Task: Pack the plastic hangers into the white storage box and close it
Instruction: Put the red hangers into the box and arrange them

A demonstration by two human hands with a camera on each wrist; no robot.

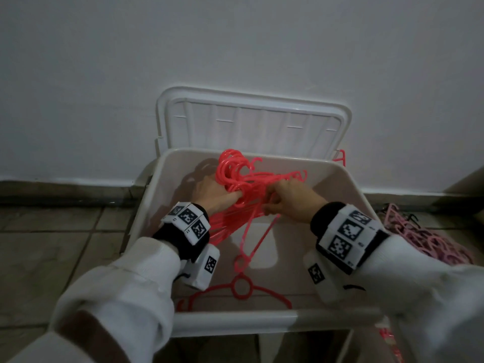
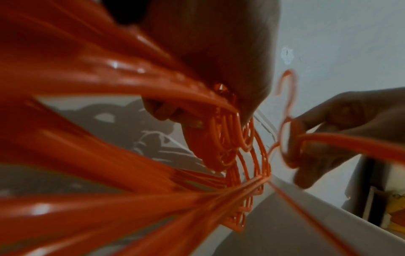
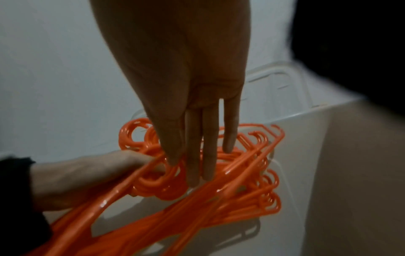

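Note:
A white storage box (image 1: 235, 320) stands open on the floor, its lid (image 1: 251, 121) leaning back against the wall. Over the box hangs a bundle of several red-orange plastic hangers (image 1: 235, 169). My left hand (image 1: 227, 196) grips the bundle, a finger curled through the rings below the hooks (image 3: 153, 180). My right hand (image 1: 267, 203) meets the bundle from the right; its fingers (image 3: 206, 155) point straight down, and the thumb and fingers pinch one hanger at its ring (image 2: 289, 143). One more red hanger (image 1: 242, 286) lies inside the box against the near wall.
A heap of pink hangers (image 1: 424, 239) lies on the tiled floor right of the box. A red hanger tip (image 1: 340, 157) shows behind the box's far right corner. The white wall stands directly behind the lid.

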